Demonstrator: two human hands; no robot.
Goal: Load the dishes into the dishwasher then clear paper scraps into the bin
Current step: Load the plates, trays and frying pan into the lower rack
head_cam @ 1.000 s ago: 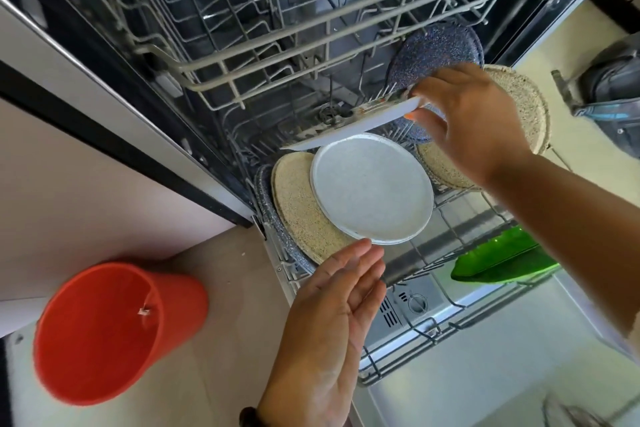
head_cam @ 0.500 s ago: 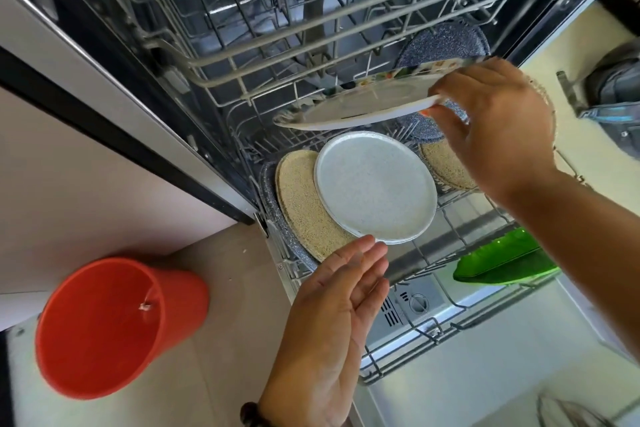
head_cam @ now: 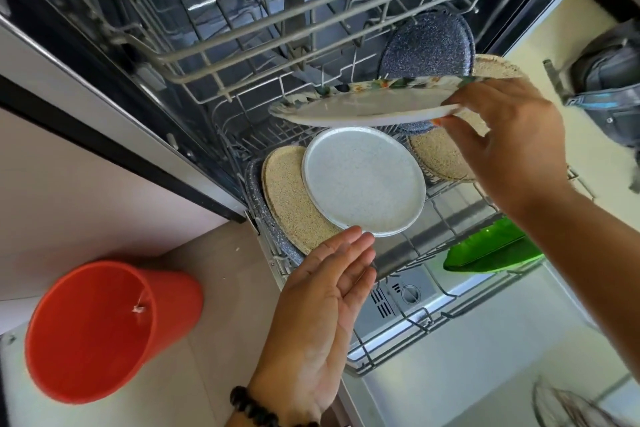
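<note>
My right hand [head_cam: 505, 146] pinches the floral plate [head_cam: 367, 104] by its rim over the lower rack [head_cam: 398, 343]; left hand [head_cam: 322, 315] flat, fingers together. A one-edge grip could slip onto the white plate [head_cam: 363, 182].

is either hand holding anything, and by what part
The right hand pinches the floral-rimmed plate by its right rim. The left hand is open, holding nothing.

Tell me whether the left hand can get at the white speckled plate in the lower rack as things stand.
Probably yes. The left hand is open with its fingertips right at the near rim of the white speckled plate, and nothing lies between them. The floral plate in the right hand sits higher up, clear of that path.
</note>
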